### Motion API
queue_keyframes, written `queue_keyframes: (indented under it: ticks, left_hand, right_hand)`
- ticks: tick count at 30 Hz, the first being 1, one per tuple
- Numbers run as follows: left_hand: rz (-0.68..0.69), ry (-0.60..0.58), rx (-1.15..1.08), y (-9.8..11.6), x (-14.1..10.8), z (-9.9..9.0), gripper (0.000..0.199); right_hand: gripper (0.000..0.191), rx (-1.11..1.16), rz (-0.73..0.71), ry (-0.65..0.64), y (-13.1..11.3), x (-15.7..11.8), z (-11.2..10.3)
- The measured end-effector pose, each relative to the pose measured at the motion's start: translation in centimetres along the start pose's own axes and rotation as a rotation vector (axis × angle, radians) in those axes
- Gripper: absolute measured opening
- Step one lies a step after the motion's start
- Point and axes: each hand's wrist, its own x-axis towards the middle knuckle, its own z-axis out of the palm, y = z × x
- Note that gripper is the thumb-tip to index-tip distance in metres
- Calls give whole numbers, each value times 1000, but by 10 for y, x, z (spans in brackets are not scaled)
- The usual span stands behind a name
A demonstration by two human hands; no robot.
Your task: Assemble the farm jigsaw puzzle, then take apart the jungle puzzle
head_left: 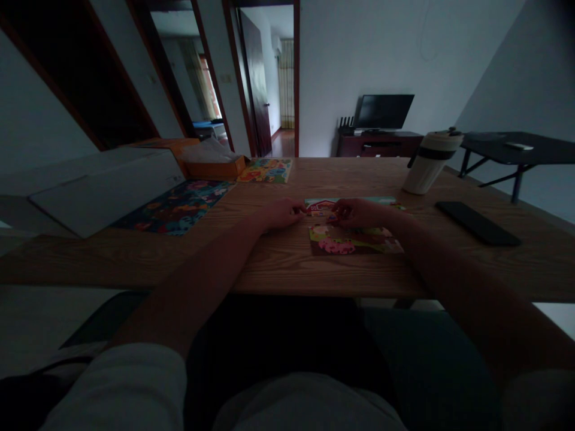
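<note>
A partly assembled jigsaw picture lies flat on the wooden table, with a lower section (pixel 338 244) in green, brown and pink and an upper section (pixel 321 205) with a red shape. Bare wood shows between the two sections. My left hand (pixel 286 214) rests at the left edge of the upper section, its fingertips touching the puzzle. Over the middle of the picture, my right hand (pixel 353 213) is closed in a pinch, covering part of it. Small pieces seem to be at its fingertips, too dim to make out clearly.
A white box (pixel 108 179) and an orange box (pixel 213 167) stand at the left, beside a dark colourful sheet (pixel 184 206) and a brighter picture (pixel 268 170). At the right are a cream tumbler (pixel 431 163) and a black flat object (pixel 476 222) on the table (pixel 269 269).
</note>
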Motion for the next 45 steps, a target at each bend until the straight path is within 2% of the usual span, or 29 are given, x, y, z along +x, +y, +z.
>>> queue_keyframes:
  ticks: [4, 9, 11, 16, 20, 23, 28, 37, 42, 45]
  left_hand:
    - [18, 2, -4, -1, 0, 1, 36]
    - [4, 7, -6, -1, 1, 3, 39]
    - [1, 22, -4, 0, 1, 3, 39]
    - [-11, 29, -36, 6, 0, 3, 42]
    - [80, 3, -64, 8, 1, 6, 45]
    - [156, -19, -41, 9, 4, 10, 38]
    - [144, -7, -83, 10, 3, 9, 37]
    - [102, 25, 43, 8, 5, 10, 32]
    - [96, 115, 30, 8, 5, 17, 35]
    - [107, 115, -27, 9, 5, 18, 33]
  right_hand:
    - [32, 4, 42, 53, -10, -1, 7]
    - [29, -22, -42, 252, -29, 7, 24]
    - [26, -21, -53, 279, -36, 10, 29]
    - [27, 73, -56, 200, -47, 7, 29]
    - [28, 126, -105, 161, -49, 3, 25]
    - [29, 133, -149, 110, -49, 1, 22]
    - [33, 129, -173, 51, -42, 2, 18]
    - [34, 38, -200, 78, -44, 0, 15]
    - [38, 79, -199, 65, -39, 1, 16]
    - [43, 101, -178, 67, -34, 2, 16]
